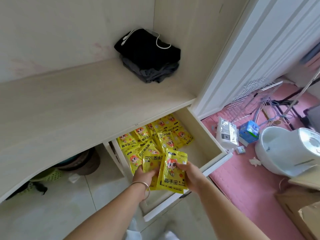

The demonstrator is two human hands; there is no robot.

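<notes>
An open white drawer (204, 135) under a pale wooden desk holds several yellow hand-warmer packets (164, 135) scattered inside. Over the drawer's front part I hold a small stack of the same yellow packets (171, 174) in both hands. My left hand (142, 175), with a silver bangle on the wrist, grips the stack from the left, fingers curled onto a packet. My right hand (188, 174) pinches the top packet at its right edge with the thumb on its face.
A folded pile of black and grey clothes (150, 56) with a white cord lies on the desk top (69, 108). Baskets sit under the desk (52, 174). To the right, a pink mat (242, 187) carries a white tub (280, 153), tissue packs, wire hangers and cardboard boxes (303, 208).
</notes>
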